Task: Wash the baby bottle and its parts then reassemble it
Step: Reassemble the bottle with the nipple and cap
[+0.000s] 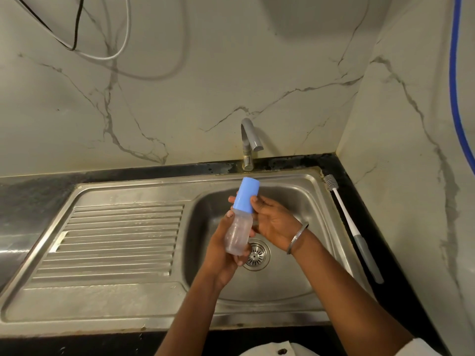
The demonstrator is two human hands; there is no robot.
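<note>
While our left hand grips the clear bottle at frame centre over the sink, our right hand clasps the blue cap, likely to pull it off.

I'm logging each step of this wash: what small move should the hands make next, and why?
Probably pull the blue cap off. The left hand grips the clear bottle over the sink, the right hand is already on the cap, the tap runs no water, and the brush lies untouched.

Black countertop with inset steel sink; bottle brush flat along its right edge.
</note>
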